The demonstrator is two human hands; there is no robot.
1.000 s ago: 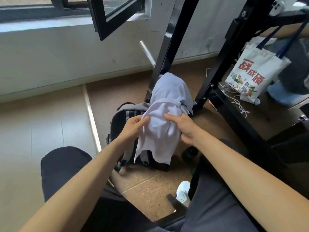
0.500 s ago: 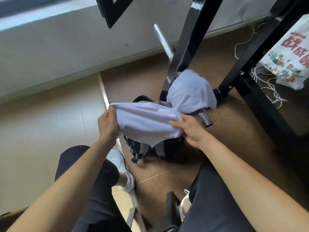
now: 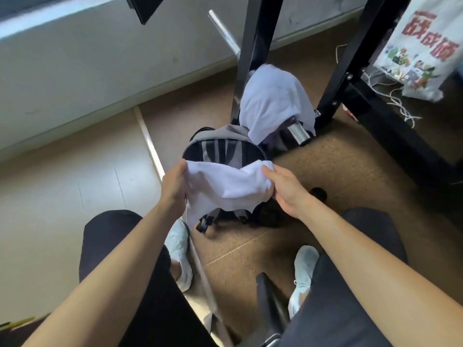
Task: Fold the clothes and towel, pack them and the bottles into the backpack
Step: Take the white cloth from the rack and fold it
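A white garment (image 3: 225, 186) hangs bunched between my two hands, just above the grey and black backpack (image 3: 223, 149) on the floor. My left hand (image 3: 175, 184) grips its left end. My right hand (image 3: 285, 189) pinches its right end with thumb on top. A second white cloth (image 3: 273, 101) is draped over a metal bar behind the backpack. A dark round object (image 3: 318, 194), perhaps a bottle cap, shows just right of my right hand. The backpack's opening is hidden by the garment.
Black frame legs (image 3: 253, 46) rise behind the backpack, and a black base beam (image 3: 390, 131) runs right. A printed tote bag (image 3: 421, 48) hangs at the top right above loose white cord (image 3: 398, 103). My knees and white shoes (image 3: 303, 274) fill the foreground.
The garment has come lower and nearer me, now over the backpack's front. My hands have kept their hold on its two ends. The camera has tilted further down.
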